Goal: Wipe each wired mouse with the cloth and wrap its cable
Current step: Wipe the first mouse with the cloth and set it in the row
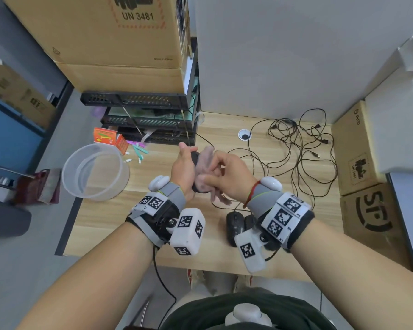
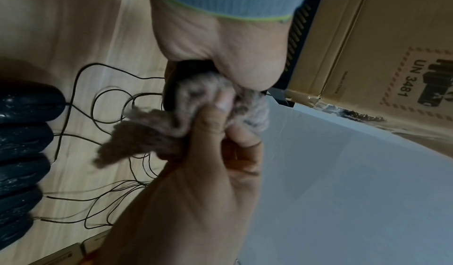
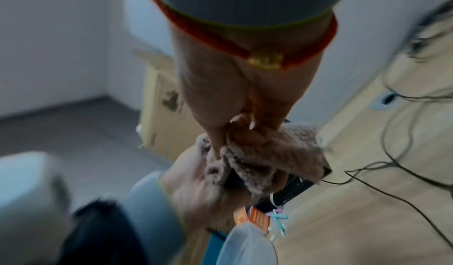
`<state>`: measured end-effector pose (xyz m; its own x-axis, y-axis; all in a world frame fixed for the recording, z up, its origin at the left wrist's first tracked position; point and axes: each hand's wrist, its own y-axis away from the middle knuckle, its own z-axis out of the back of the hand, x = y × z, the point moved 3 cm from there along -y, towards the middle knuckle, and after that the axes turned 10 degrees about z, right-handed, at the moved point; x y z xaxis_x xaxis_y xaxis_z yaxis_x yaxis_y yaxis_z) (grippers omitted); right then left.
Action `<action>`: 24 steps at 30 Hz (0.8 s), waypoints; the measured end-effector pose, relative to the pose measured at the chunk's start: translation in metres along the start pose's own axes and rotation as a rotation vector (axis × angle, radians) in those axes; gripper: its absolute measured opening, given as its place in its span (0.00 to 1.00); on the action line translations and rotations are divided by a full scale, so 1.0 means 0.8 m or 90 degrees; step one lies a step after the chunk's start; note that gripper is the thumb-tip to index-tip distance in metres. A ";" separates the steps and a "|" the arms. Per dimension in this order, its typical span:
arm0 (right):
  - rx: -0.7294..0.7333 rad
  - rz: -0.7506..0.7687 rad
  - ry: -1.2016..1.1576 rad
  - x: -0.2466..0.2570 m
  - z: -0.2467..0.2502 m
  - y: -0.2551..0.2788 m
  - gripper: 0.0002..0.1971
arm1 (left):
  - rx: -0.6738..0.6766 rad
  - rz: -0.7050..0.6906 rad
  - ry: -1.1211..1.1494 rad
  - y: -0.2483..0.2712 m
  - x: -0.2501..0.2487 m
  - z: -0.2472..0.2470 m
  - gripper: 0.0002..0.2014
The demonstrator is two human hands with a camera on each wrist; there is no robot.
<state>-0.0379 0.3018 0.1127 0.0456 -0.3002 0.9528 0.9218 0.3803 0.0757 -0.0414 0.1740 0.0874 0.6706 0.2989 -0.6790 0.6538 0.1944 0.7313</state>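
Both hands meet above the desk: left hand (image 1: 186, 168) grips a black mouse (image 1: 196, 158), right hand (image 1: 227, 175) pinches the cloth (image 1: 206, 155) against it

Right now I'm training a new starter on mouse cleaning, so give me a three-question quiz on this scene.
1. True or false: the left hand holds the mouse off the desk.
2. The right hand grips: A) a cable, B) the cloth, C) the tub.
3. Fill in: the spare mice lie on the desk with their cables ____.

Key: 1 true; 2 B; 3 unwrapped.
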 end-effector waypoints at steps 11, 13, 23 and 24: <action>-0.049 0.010 0.028 -0.005 0.016 -0.008 0.19 | -0.046 -0.009 -0.048 -0.008 0.004 -0.004 0.33; -0.024 0.026 0.066 0.001 0.003 -0.007 0.19 | -0.026 0.010 -0.018 0.006 -0.004 -0.004 0.30; -0.111 -0.008 -0.029 -0.022 0.048 -0.015 0.13 | 0.096 -0.010 -0.144 0.019 -0.002 -0.008 0.30; -0.134 -0.020 -0.016 -0.025 0.051 -0.020 0.12 | 0.103 -0.009 -0.153 0.023 0.002 -0.012 0.30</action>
<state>-0.0690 0.3374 0.1041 0.0083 -0.2859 0.9582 0.9827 0.1795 0.0450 -0.0316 0.1868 0.0999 0.7124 0.0632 -0.6989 0.6980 0.0390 0.7150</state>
